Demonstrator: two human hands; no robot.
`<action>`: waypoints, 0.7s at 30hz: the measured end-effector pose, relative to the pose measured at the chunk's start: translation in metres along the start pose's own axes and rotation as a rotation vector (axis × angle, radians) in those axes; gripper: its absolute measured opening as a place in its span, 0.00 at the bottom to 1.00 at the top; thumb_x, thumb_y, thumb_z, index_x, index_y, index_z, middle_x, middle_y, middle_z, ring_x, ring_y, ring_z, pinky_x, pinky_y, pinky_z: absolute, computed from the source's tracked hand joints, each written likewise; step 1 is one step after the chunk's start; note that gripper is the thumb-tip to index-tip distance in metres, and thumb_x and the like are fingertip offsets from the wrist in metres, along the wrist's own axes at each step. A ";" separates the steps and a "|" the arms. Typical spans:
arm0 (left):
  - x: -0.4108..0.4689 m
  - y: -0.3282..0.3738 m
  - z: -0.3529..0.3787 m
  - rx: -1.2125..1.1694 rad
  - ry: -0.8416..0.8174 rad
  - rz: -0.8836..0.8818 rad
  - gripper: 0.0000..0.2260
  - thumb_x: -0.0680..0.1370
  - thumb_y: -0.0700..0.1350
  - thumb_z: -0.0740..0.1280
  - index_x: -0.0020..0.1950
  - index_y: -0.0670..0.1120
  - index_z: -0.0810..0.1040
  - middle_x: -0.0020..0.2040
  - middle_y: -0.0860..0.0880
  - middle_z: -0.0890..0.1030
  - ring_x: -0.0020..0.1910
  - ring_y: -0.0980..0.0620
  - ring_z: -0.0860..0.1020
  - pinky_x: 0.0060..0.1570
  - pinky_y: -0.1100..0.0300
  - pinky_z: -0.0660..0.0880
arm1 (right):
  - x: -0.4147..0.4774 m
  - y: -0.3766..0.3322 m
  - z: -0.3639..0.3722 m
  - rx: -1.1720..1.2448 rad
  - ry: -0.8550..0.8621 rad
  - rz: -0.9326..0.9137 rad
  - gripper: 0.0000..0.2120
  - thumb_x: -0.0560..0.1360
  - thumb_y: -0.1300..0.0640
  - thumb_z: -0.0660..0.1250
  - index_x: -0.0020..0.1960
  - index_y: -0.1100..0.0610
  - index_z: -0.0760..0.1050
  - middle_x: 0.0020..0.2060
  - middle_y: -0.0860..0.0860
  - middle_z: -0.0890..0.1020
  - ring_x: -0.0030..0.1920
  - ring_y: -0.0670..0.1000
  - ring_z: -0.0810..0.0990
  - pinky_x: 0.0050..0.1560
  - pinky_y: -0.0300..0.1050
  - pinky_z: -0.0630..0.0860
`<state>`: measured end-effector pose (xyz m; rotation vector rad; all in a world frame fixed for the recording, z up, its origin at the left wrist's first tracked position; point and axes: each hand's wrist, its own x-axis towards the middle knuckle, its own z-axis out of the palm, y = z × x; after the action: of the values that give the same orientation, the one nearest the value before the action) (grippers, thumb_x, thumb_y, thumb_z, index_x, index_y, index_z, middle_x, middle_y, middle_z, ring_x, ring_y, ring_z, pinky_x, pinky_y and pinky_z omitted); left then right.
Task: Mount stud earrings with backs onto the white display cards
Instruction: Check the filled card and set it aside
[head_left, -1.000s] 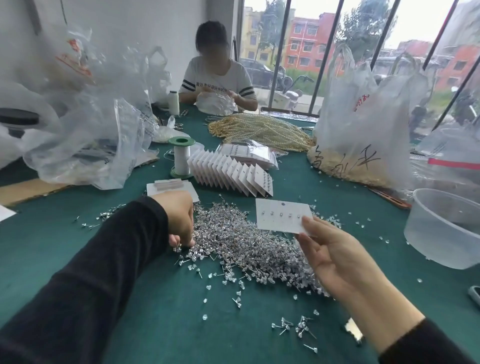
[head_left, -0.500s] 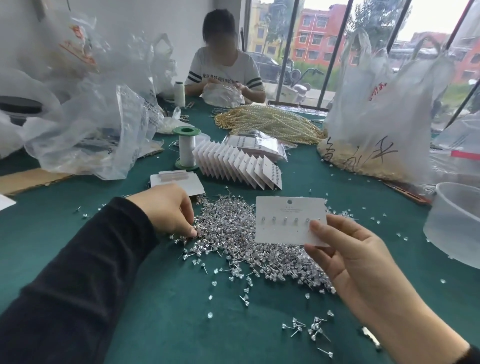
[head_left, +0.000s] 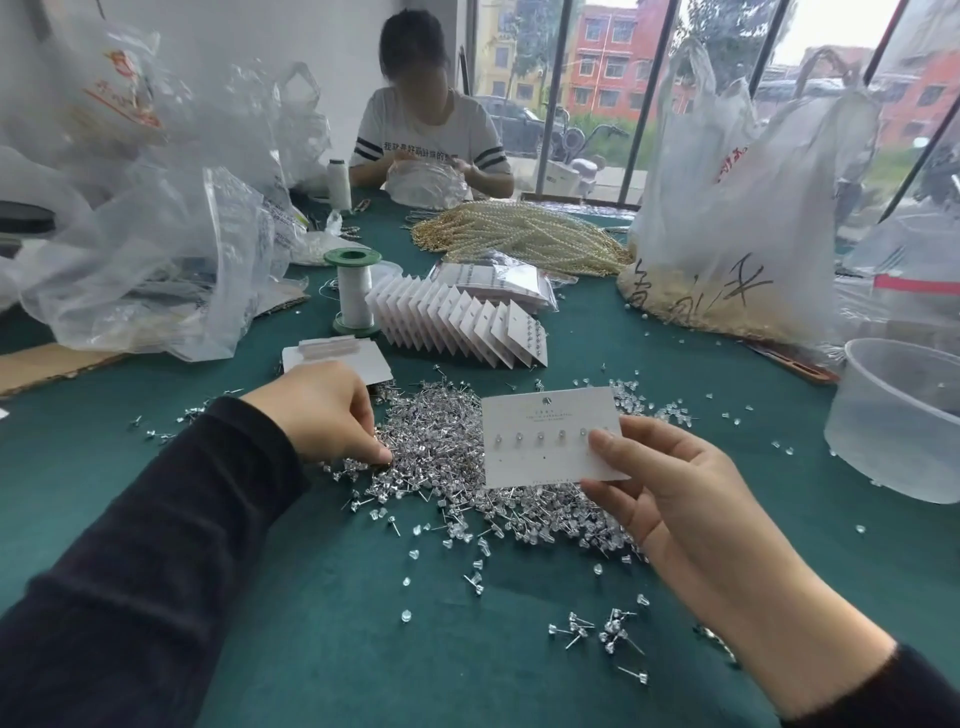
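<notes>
Gripping one card (head_left: 543, 415), right hand (head_left: 675, 493) — five studs (head_left: 540, 436) showing, left fingers (head_left: 376, 453) at pile (head_left: 441, 441)

A green-clothed table (head_left: 311, 649) fills the view from 6 to 12 o'clock. At 11 o'clock stands a plain white wall (head_left: 332, 31). From 12 to 3 o'clock run tall windows (head_left: 519, 78) with dark slanted frames (head_left: 652, 104). Beyond them are red brick buildings (head_left: 618, 57), trees (head_left: 727, 31) and grey daylight.
</notes>
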<state>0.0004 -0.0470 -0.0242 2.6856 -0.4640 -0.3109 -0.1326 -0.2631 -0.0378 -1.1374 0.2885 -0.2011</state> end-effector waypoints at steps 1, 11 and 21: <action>0.001 -0.001 0.000 -0.026 0.017 0.009 0.08 0.68 0.48 0.74 0.37 0.44 0.79 0.33 0.47 0.80 0.30 0.52 0.75 0.30 0.65 0.72 | 0.000 0.000 0.000 0.001 0.004 0.002 0.06 0.61 0.64 0.70 0.38 0.62 0.79 0.38 0.57 0.85 0.33 0.50 0.83 0.28 0.37 0.77; 0.004 0.001 0.006 0.010 0.034 0.021 0.02 0.70 0.41 0.71 0.40 0.47 0.80 0.32 0.54 0.77 0.32 0.58 0.74 0.33 0.68 0.68 | -0.001 0.000 -0.002 -0.008 -0.008 -0.004 0.04 0.61 0.63 0.70 0.30 0.57 0.83 0.36 0.56 0.85 0.32 0.49 0.83 0.28 0.36 0.77; 0.003 0.005 0.010 0.053 0.042 0.040 0.04 0.70 0.46 0.72 0.38 0.48 0.78 0.34 0.54 0.76 0.36 0.55 0.74 0.39 0.64 0.69 | -0.001 -0.001 -0.002 -0.022 -0.006 -0.005 0.06 0.61 0.63 0.70 0.29 0.54 0.83 0.35 0.55 0.85 0.32 0.48 0.83 0.28 0.36 0.77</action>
<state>-0.0005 -0.0561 -0.0311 2.7248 -0.5191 -0.2338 -0.1345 -0.2645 -0.0377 -1.1601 0.2837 -0.1994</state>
